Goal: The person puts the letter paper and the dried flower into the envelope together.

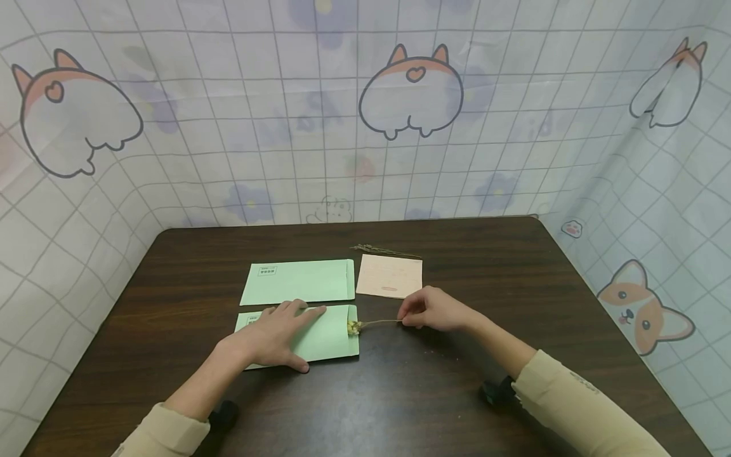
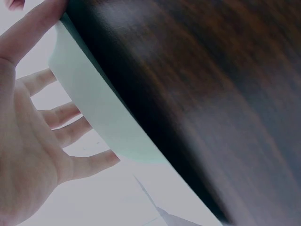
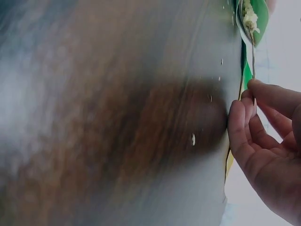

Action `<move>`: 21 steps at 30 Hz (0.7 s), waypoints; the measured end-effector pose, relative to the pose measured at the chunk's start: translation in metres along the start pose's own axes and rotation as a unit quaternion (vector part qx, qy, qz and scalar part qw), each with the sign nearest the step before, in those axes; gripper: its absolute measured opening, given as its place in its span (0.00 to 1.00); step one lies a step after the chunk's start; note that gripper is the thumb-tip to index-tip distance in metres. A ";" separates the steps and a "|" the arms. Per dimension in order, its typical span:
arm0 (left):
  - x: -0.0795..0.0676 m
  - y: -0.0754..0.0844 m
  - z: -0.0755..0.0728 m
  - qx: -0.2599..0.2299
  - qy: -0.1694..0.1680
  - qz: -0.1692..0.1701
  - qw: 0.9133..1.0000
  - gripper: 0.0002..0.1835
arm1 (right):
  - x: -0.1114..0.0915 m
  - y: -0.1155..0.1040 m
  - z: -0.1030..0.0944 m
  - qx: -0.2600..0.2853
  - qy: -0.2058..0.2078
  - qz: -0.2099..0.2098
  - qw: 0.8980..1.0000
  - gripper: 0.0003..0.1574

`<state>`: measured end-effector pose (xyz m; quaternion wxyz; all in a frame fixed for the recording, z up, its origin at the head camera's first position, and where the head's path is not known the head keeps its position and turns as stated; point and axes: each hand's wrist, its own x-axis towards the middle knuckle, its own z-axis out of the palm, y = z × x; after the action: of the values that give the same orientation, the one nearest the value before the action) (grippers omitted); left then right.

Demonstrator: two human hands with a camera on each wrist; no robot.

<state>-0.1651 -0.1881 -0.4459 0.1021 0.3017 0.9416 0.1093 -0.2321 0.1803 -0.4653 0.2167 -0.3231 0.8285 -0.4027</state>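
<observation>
My left hand, fingers spread, rests on the nearer pale green envelope and touches its lower edge with the thumb. In the left wrist view the envelope shows edge-on beside the fingertips. At the envelope's right-hand opening sits the pale yellow head of a dried flower, partly inside. My right hand pinches the end of its thin stem between thumb and fingers. The right wrist view shows the flower head within the parted mouth of the envelope.
Behind lies a second green envelope with printed marks. To its right is a pale pink card, and a dried sprig lies beyond that. Small crumbs dot the dark wooden table. A patterned curtain hangs behind.
</observation>
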 end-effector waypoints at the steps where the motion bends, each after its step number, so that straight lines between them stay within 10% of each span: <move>1: 0.000 0.000 0.000 0.000 0.000 0.000 1.000 0.56 | 0.001 0.000 0.001 0.001 0.001 -0.001 1.000 0.04; 21: 0.002 0.003 0.000 0.000 0.005 0.003 1.000 0.56 | 0.012 -0.013 0.011 -0.023 0.008 -0.009 1.000 0.04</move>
<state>-0.1652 -0.1850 -0.4455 0.0966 0.3044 0.9411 0.1109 -0.2289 0.1603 -0.4627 0.1993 -0.3322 0.8364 -0.3878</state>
